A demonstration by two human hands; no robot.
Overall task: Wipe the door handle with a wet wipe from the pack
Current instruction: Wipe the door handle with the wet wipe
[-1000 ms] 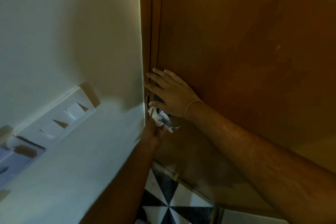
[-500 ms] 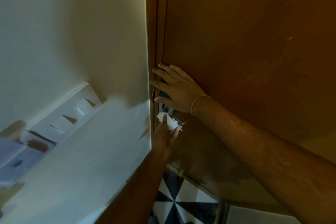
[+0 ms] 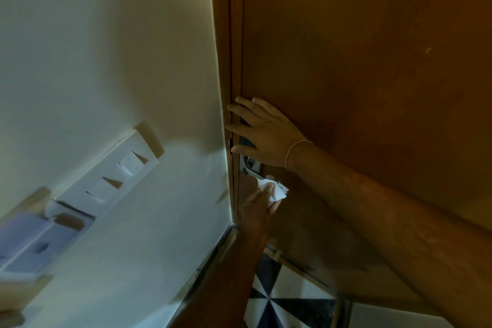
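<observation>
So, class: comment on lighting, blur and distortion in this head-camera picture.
Head view: dim and warm, the door and left hand in shadow; the wall is brighter; the switch plate at the left edge is motion-blurred; wide-angle lens tilts and bends the door frame; the wipe stands out brightest.

Dim, warm-toned view; wall (image 3: 106, 61) lit brighter, lower left corner blurred, edges bent.

Two hands (image 3: 266, 138), one wipe (image 3: 277, 190), one door handle (image 3: 251, 169), one switch panel (image 3: 111, 181).

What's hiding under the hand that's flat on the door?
Under the flat right hand sits the dark plate of the shiny metal door handle; only its lower lever shows, the rest is covered.
</observation>
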